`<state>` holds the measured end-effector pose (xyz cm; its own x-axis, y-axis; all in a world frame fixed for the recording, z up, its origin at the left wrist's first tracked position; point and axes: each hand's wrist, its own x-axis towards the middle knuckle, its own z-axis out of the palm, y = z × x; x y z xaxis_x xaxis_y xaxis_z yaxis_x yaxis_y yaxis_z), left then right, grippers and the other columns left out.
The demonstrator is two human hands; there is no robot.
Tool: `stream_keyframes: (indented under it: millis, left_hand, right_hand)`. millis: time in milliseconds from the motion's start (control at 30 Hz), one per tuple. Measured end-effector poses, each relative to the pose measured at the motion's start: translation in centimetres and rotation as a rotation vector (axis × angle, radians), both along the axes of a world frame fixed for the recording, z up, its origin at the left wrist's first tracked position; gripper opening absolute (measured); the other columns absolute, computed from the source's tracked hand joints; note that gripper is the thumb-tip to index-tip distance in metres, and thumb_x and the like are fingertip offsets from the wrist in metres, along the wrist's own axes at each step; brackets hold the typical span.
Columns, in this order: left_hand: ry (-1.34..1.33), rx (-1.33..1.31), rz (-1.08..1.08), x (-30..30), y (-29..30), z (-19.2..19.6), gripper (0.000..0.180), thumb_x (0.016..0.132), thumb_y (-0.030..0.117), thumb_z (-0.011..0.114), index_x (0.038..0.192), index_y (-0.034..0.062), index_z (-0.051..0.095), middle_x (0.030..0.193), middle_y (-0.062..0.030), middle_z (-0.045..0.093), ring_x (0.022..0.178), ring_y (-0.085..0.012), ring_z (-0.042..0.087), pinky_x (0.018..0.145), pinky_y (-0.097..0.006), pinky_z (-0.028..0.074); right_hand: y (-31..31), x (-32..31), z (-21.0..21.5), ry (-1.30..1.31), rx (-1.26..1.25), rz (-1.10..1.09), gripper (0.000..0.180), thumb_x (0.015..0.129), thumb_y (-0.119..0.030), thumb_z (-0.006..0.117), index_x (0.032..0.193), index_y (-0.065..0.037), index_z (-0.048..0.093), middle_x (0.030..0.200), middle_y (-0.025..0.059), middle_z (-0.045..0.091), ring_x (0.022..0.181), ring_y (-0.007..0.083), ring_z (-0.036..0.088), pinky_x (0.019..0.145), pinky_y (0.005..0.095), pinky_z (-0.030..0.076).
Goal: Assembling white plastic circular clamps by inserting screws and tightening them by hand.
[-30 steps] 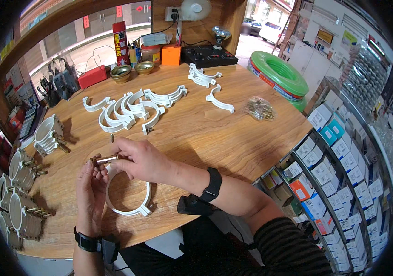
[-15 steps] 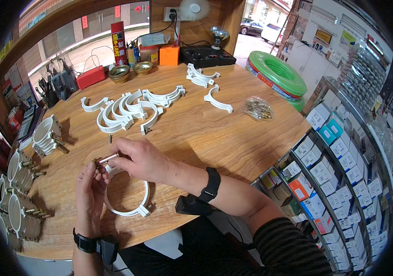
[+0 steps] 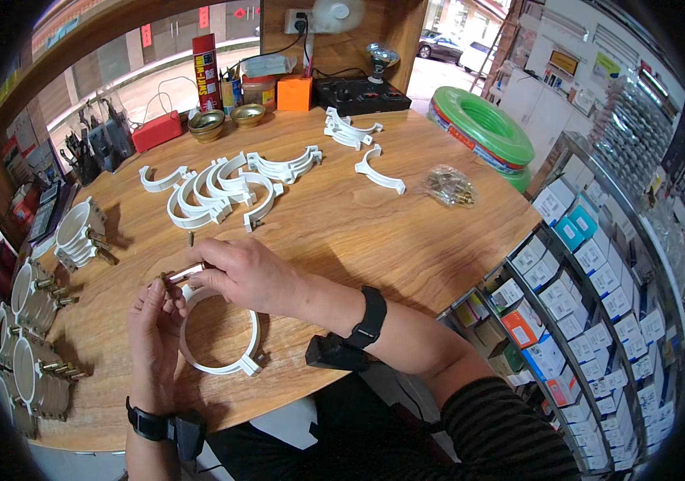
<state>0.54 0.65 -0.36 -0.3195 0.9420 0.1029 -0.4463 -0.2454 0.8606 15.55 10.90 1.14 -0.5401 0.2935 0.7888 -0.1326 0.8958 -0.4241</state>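
Observation:
Between my hands is a slim, shiny metal bolt [image 3: 186, 273], pointing left. My right hand [image 3: 242, 272] grips its right part between thumb and fingers. At the other end, the fingertips of my left hand [image 3: 157, 317] pinch around it, covering that tip. Directly beneath lies a round white plastic pipe clamp [image 3: 255, 341], closed into a ring on the table, its upper left part hidden by my hands. A small metal pin [image 3: 191, 239] stands just beyond my right hand.
White half-clamps [image 3: 214, 192] lie in a group beyond my hands, more at the far right. Assembled clamps with brass-coloured bolts [image 3: 38, 377] stand stacked at the left. A bag of metal fittings [image 3: 450, 187] sits right. Red spray can [image 3: 207, 74] and bowls [image 3: 207, 122] line the back.
Both hands hold nearly the same position around the bolt. Only a slight shift of the fingers and of the whole view shows.

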Motion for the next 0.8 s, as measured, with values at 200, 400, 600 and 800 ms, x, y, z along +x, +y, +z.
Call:
stream_keyframes:
  millis: [200, 400, 600, 800]
  left_hand:
    - [0.111, 0.000, -0.003, -0.3, -0.1, -0.5, 0.017, 0.087, 0.019, 0.050, 0.084, 0.0022, 0.055, 0.073, -0.0068, 0.057, 0.060, -0.0116, 0.054, 0.055, -0.021, 0.046]
    - [0.038, -0.030, -0.013, 0.3, -0.1, -0.1, 0.020, 0.087, 0.021, 0.050, 0.086, 0.0012, 0.056, 0.073, -0.0077, 0.058, 0.059, -0.0109, 0.054, 0.053, -0.019, 0.045]
    - [0.058, -0.020, 0.043, 0.1, 0.0, -0.2, 0.020, 0.088, 0.020, 0.049, 0.088, 0.0008, 0.056, 0.072, -0.0060, 0.057, 0.059, -0.0102, 0.053, 0.053, -0.020, 0.045]
    - [0.066, 0.015, 0.054, -0.3, 0.1, -0.4, 0.020, 0.087, 0.019, 0.050, 0.090, 0.0004, 0.056, 0.068, -0.0047, 0.056, 0.057, -0.0096, 0.052, 0.052, -0.020, 0.044]
  right_hand:
    - [-1.2, 1.0, 2.1, -0.212, -0.501, 0.127, 0.020, 0.084, -0.017, 0.053, 0.087, 0.002, 0.051, 0.054, 0.0080, 0.052, 0.042, 0.0114, 0.052, 0.039, 0.0242, 0.039]
    - [-1.1, 0.8, 1.5, -0.198, -0.462, 0.086, 0.019, 0.084, -0.018, 0.053, 0.088, 0.001, 0.050, 0.061, 0.0103, 0.055, 0.051, 0.0175, 0.056, 0.045, 0.0282, 0.042]
    - [-0.4, 0.3, 0.2, -0.197, -0.043, -0.068, 0.021, 0.081, -0.020, 0.055, 0.090, -0.002, 0.049, 0.071, 0.0144, 0.056, 0.067, 0.0299, 0.058, 0.056, 0.0380, 0.044]
    - [-1.0, 1.0, 1.4, -0.325, -0.006, -0.170, 0.022, 0.082, -0.025, 0.053, 0.086, -0.004, 0.050, 0.063, 0.0146, 0.055, 0.061, 0.0310, 0.058, 0.051, 0.0384, 0.044]
